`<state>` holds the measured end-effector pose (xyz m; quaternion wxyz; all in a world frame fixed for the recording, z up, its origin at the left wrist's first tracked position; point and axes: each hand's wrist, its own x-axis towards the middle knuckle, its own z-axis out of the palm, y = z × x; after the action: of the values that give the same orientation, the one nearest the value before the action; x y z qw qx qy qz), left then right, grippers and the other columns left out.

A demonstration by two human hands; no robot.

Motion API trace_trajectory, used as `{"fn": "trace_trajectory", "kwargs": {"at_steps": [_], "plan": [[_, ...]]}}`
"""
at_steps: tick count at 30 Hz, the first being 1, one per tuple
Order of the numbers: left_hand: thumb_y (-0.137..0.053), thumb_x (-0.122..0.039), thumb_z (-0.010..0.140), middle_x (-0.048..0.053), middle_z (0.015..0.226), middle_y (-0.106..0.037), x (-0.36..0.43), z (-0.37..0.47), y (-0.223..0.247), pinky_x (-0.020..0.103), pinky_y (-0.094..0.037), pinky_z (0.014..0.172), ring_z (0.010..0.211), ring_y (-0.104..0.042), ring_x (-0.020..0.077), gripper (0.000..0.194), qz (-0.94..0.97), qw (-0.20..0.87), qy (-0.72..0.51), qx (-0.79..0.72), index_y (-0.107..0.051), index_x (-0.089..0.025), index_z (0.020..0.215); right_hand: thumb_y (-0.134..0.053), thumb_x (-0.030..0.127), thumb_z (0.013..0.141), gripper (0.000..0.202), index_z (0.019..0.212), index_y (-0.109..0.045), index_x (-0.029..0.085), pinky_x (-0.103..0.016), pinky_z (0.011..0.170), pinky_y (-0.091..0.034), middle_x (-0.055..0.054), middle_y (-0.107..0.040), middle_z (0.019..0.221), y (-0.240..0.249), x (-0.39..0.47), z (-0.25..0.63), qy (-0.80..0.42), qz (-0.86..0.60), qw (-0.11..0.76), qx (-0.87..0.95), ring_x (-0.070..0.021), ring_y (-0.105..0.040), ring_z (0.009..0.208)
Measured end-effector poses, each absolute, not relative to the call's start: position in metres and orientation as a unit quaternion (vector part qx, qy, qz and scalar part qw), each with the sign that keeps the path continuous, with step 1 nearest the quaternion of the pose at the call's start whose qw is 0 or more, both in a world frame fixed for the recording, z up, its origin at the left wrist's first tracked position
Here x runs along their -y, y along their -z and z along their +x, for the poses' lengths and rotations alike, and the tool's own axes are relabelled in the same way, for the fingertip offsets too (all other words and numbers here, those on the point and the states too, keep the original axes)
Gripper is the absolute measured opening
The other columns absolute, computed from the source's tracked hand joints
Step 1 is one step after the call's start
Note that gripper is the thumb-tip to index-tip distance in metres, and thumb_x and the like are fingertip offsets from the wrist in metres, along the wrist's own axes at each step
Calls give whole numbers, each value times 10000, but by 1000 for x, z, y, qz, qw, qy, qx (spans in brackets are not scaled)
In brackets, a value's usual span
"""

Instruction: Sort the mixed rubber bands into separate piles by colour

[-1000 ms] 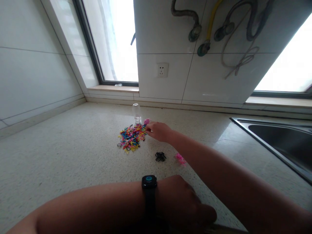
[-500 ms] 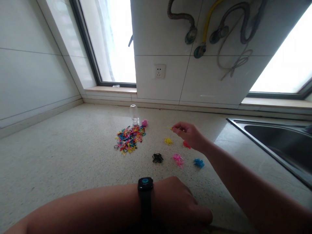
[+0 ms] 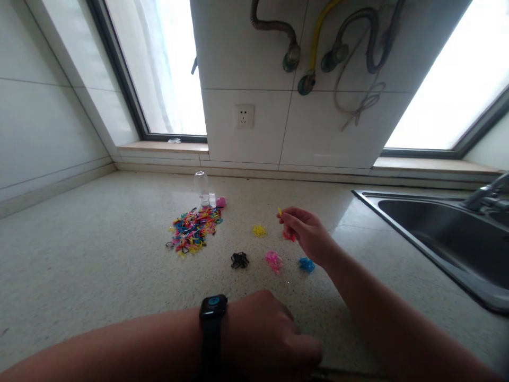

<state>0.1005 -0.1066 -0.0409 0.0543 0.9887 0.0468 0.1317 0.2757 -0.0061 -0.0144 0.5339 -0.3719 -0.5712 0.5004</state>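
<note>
My right hand (image 3: 308,231) is closed in a pinch on a small yellow rubber band (image 3: 279,211), held above the counter. Below it, partly covered by the fingers, lies a red rubber band pile (image 3: 289,237). Just left is a yellow pile (image 3: 260,230). Nearer to me are a black pile (image 3: 239,260), a pink pile (image 3: 274,260) and a blue pile (image 3: 306,265). A large mixed heap of rubber bands (image 3: 194,229) lies further left. My left hand (image 3: 272,334), with a black watch (image 3: 213,306) on its wrist, rests curled at the front edge; its fingertips are hidden.
Behind the mixed heap stands a clear bottle (image 3: 201,188), with a small pink object (image 3: 220,202) beside it. A steel sink (image 3: 369,197) with a faucet (image 3: 487,193) is set into the counter (image 3: 99,254) on the right. Hoses (image 3: 274,25) hang on the tiled back wall.
The view has turned slightly right, so the counter items sit further left. My right hand has moved right relative to the piles, still pinching the yellow band. My left hand keeps its curled pose.
</note>
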Motion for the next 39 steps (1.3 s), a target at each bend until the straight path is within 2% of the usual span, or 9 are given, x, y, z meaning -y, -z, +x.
{"fn": "trace_trajectory", "kwargs": {"at_steps": [12,21,25,28,31,33,39], "plan": [[-560,-384,884,-67,586,-565,111,102,38,299,-247,443,559,-558,132,151,988,60,-128,-67,-503,-244,896,-767,396,745,248,836,-682,182,-210,446,-339,51,-526,601,12,3,283,-478,-376,549,574,-69,-422,493],[-555,-393,882,-69,591,-560,111,102,39,307,-251,437,554,-561,132,172,988,51,-126,-68,-479,-239,870,-741,433,759,268,840,-691,183,-217,460,-331,34,-549,643,16,-3,284,-412,-420,510,628,-78,-408,526],[-547,-398,883,-59,579,-560,112,103,38,304,-249,437,557,-573,140,164,988,57,-121,-77,-494,-243,880,-685,444,807,271,864,-719,181,-236,467,-353,21,-565,619,23,-11,287,-338,-471,455,676,-97,-443,511],[-554,-393,876,-54,569,-560,112,103,38,301,-235,433,546,-571,143,163,988,59,-120,-81,-495,-241,867,-653,396,840,240,875,-745,177,-258,500,-381,-1,-613,627,29,-18,286,-249,-507,401,721,-113,-486,510],[-565,-401,865,-56,563,-560,112,104,39,300,-218,431,534,-562,141,182,988,55,-122,-79,-486,-238,853,-661,309,845,155,843,-763,192,-297,666,-440,-43,-709,749,33,-23,283,-136,-510,336,780,-163,-596,684],[-565,-404,863,-59,558,-558,112,104,40,297,-211,432,530,-558,139,183,988,53,-126,-77,-488,-239,860,-671,294,848,130,841,-769,209,-326,764,-436,-52,-738,809,33,-24,280,-72,-503,288,812,-198,-618,805],[-559,-400,867,-63,553,-545,111,104,41,298,-198,420,518,-551,134,178,987,54,-133,-76,-490,-237,851,-669,319,859,145,885,-778,228,-352,791,-422,-59,-755,844,30,-24,274,-3,-516,201,833,-229,-615,845]]}}
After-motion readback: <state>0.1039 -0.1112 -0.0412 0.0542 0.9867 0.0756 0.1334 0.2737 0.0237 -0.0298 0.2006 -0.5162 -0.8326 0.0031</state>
